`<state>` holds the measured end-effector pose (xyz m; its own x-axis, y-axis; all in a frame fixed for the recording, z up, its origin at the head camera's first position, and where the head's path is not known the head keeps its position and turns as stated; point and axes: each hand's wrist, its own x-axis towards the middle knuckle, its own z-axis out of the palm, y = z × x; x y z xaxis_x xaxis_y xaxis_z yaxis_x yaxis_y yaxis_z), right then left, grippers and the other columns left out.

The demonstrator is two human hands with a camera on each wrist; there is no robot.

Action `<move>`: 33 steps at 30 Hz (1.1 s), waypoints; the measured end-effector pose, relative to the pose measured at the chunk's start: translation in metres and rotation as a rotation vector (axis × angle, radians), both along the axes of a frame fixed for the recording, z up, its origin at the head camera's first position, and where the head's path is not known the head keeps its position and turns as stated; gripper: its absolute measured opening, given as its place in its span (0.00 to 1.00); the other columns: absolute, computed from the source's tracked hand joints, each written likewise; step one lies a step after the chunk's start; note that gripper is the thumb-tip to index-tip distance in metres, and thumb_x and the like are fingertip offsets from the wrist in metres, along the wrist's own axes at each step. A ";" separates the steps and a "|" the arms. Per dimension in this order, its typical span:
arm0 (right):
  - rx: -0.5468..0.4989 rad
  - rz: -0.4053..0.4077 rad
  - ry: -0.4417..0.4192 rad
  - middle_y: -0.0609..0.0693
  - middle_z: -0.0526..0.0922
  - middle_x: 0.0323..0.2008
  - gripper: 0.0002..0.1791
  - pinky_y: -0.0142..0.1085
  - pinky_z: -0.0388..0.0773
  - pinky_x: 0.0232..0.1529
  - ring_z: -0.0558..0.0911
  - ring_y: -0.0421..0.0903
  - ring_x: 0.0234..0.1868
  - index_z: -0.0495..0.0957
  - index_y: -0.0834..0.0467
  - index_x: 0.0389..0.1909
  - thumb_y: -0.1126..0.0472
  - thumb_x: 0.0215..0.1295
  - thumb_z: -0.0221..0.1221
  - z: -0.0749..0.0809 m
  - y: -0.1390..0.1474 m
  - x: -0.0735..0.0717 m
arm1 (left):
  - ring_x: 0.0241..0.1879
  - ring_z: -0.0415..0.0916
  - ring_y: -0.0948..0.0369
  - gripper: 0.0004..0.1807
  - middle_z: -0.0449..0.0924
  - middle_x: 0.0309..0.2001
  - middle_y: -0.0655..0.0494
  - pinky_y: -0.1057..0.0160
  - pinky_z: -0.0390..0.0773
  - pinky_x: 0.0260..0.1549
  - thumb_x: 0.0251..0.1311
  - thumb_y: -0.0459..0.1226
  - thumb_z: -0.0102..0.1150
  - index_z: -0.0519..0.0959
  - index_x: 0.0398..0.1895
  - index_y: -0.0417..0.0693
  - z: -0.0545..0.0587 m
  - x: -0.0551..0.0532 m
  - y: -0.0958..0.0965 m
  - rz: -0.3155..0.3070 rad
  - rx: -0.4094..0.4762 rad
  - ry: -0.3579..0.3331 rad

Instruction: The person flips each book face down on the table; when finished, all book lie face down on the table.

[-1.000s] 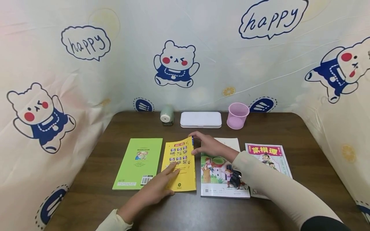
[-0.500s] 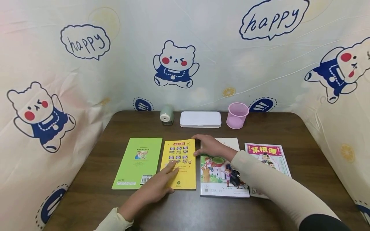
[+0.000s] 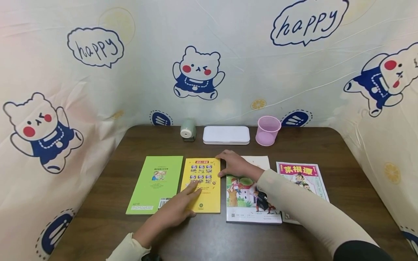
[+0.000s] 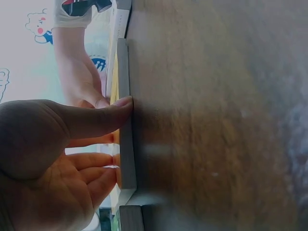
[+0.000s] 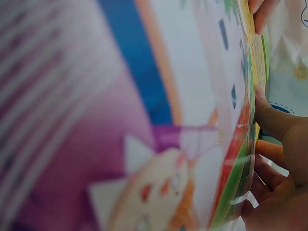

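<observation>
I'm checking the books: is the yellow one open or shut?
Shut: the yellow book lies flat, a single cover showing, no pages spread.

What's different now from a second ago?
The yellow book had its right side lifted; that side went down and now lies flat. The left hand and right hand still touch it. The green book, pink cup and white box stayed put.
</observation>
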<state>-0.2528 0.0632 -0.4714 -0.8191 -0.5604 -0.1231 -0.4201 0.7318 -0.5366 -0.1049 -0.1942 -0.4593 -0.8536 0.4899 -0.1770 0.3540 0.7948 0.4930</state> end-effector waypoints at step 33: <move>-0.030 -0.037 -0.011 0.56 0.72 0.71 0.49 0.50 0.71 0.70 0.73 0.53 0.68 0.62 0.56 0.79 0.43 0.61 0.72 -0.002 0.057 0.001 | 0.80 0.50 0.47 0.43 0.48 0.83 0.46 0.45 0.65 0.72 0.56 0.33 0.75 0.67 0.76 0.40 0.003 0.002 0.004 0.021 -0.029 -0.012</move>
